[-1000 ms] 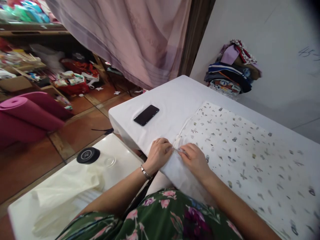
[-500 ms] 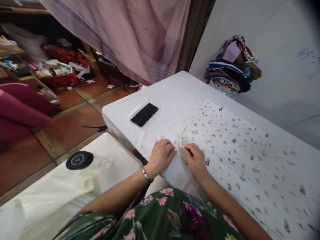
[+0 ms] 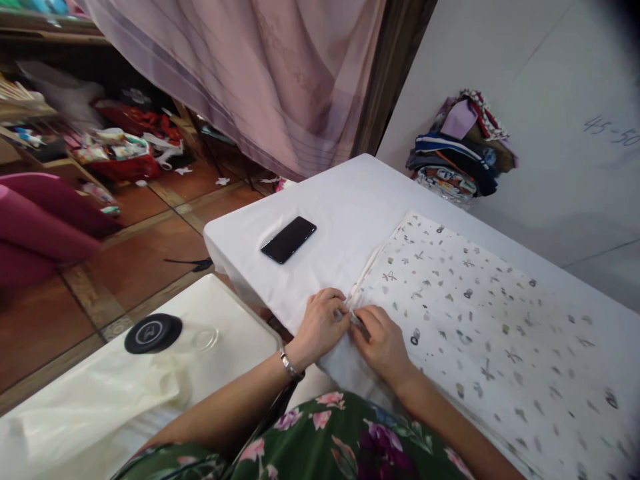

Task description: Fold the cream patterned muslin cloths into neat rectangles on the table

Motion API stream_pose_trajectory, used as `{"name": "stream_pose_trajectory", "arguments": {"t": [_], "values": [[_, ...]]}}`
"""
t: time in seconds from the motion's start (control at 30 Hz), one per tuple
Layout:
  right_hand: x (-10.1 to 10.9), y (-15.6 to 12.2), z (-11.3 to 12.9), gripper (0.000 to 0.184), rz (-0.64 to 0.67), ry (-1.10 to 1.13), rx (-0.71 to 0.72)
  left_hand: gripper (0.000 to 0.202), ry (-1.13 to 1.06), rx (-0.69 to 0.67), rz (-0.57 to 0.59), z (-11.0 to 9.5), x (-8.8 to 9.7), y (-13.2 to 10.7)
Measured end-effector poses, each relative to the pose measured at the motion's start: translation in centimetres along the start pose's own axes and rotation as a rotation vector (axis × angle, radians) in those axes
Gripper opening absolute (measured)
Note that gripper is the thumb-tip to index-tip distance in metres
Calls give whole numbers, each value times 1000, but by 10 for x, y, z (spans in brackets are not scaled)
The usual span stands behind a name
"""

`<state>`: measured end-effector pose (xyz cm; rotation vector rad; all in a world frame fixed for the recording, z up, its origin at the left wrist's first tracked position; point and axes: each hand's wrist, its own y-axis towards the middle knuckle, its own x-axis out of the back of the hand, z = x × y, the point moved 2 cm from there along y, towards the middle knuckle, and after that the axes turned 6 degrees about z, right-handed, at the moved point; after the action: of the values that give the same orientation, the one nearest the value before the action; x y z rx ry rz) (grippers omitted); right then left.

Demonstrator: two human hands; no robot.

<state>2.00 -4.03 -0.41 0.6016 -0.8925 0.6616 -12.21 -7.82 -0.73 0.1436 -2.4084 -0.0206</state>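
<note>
A white cloth with small printed motifs lies spread over the white-covered table, its left edge and corner reaching my hands. My left hand is closed in a pinch at that corner, with a metal bracelet on the wrist. Close against it, my right hand pinches the cloth's edge between thumb and forefinger. The fingertips of both hands nearly meet, and the bit of fabric between them is mostly hidden. A black phone lies flat beyond my left hand.
At the left stands a cream-covered table bearing a round black lidded object and a clear ring. Folded clothes are stacked by the wall. A pink curtain hangs behind; a red basket sits on the tiled floor.
My right hand has moved left, closer to my left hand. The white cord or strip that stood up from its fingers is now out of sight. The view has tilted slightly upward.
</note>
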Motion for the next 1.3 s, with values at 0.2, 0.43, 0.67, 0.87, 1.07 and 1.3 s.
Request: {"name": "stream_pose_trajectory", "arguments": {"t": [0.2,0.43,0.67,0.87,1.07,1.3], "values": [[-3,0,-5,16,-21,163,-50,10,-68,-19,-14,1,-1,2],[13,-7,-15,15,-311,571,-356,11,117,-42,-60,1,11,-5],[15,-9,-13,14,-350,585,-327,15,221,-26,-45,-2,4,-4],[9,-9,-14,13,-346,507,-241,5,116,-14,-65,-9,1,-2],[5,-8,-9,15,-271,387,-99,6,-253,113,35,-14,-1,-6],[5,-13,-5,32,-172,216,50,13,-853,268,163,-13,-14,-3]]}}
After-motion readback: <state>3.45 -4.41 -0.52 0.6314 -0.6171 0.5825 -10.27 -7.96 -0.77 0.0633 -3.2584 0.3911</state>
